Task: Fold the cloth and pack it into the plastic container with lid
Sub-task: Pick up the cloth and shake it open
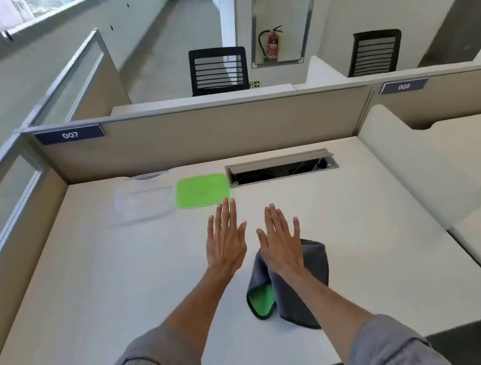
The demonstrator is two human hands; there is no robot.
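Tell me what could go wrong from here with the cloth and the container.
The grey cloth lies bunched, one corner turned to show its green side; folded like this it may turn out bulky for the clear container. The green lid lies near the open cable slot; a nudge might send it in.

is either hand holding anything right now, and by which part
Nothing is held. The left hand and right hand are open and flat, fingers spread; the grey cloth lies under the right wrist, ungripped.

A white desk with an open cable tray at its back edge. Beige partitions carry labels 007 and 008. Beyond stand two black mesh chairs and a red fire extinguisher in a wall recess.
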